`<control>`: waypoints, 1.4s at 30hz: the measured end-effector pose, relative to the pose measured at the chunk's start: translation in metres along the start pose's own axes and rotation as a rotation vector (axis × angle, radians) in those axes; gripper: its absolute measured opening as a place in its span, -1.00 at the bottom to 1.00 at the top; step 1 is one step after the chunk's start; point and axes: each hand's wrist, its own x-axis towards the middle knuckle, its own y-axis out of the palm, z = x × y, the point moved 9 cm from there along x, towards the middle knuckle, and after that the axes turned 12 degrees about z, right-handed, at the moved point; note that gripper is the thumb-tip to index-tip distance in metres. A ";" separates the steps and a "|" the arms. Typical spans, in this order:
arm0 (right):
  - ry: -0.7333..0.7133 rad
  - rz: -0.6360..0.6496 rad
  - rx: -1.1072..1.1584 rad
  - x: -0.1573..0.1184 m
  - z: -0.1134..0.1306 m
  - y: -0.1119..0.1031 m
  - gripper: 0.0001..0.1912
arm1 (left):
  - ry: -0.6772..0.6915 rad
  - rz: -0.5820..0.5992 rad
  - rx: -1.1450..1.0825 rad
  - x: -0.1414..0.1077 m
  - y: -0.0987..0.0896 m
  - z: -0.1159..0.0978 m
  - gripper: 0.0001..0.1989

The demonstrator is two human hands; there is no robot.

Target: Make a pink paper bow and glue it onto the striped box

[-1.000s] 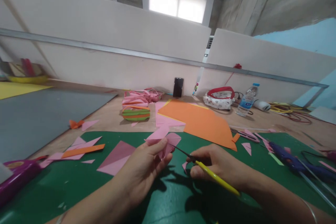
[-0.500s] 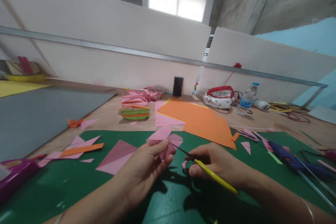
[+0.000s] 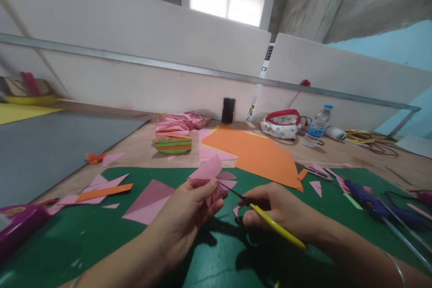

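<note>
My left hand (image 3: 194,209) is closed on a folded piece of pink paper (image 3: 208,169), pinched between thumb and fingers above the green cutting mat (image 3: 216,265). Several layers of the paper fan out beyond the fingertips. In my right hand (image 3: 273,207) is a pair of scissors (image 3: 276,225) with yellow handles. Their blades reach left to the paper's right side, among its layers; whether they are fully closed I cannot tell. A small pink scrap (image 3: 236,212) shows just left of my right fingers. A creased pink square (image 3: 150,202) lies left of my left hand.
Orange sheets (image 3: 259,153) lie beyond the mat. Behind are a green-orange striped bundle (image 3: 173,144), a phone (image 3: 228,110), a white pouch (image 3: 281,125) and a water bottle (image 3: 317,127). A blue glue gun (image 3: 366,200) is at right, a purple bottle (image 3: 22,229) at left.
The upper flap of the pink paper stands slightly higher and its layers have shifted a little. Both hands and the scissors stay almost in place.
</note>
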 end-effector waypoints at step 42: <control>0.040 -0.084 -0.083 -0.003 -0.008 -0.008 -0.72 | 0.013 0.018 0.220 -0.002 0.001 -0.008 -0.91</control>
